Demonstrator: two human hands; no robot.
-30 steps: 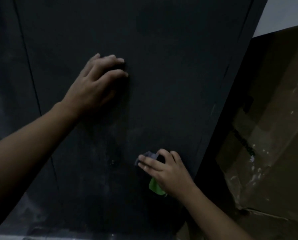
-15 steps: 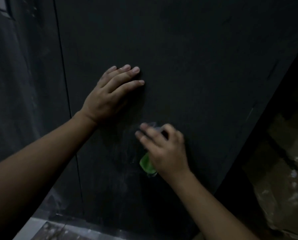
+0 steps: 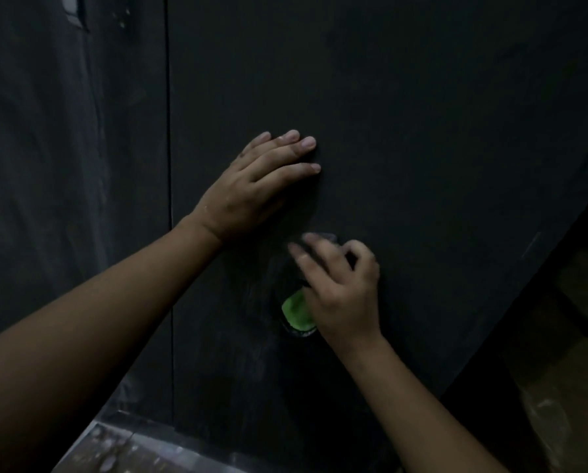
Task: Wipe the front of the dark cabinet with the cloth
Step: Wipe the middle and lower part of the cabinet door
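— What takes up most of the view?
— The dark cabinet (image 3: 422, 131). Its front runs nearly edge to edge, and a vertical seam (image 3: 170, 131) goes down the left part. Pale smears show low on the panel, around the hands.
— And beside it?
— A brown, cardboard-looking shape (image 3: 558, 387) low on the right, too dim to make out. There's also a strip of speckled floor (image 3: 121, 448) at the bottom left.
— The hands?
— The left hand (image 3: 251, 189) lies flat on the cabinet front, right of the seam. Its fingers are straight and close together, its grip unclenched and holding nothing. The right hand (image 3: 340, 288) sits just below it and to the right, blurred, its grip curled round the cloth.
— Where's the cloth?
— The cloth (image 3: 297, 314) is pressed against the panel under the right palm. A bright green fold pokes out on the left near the wrist, and a greyish edge shows past the fingertips (image 3: 311, 242).
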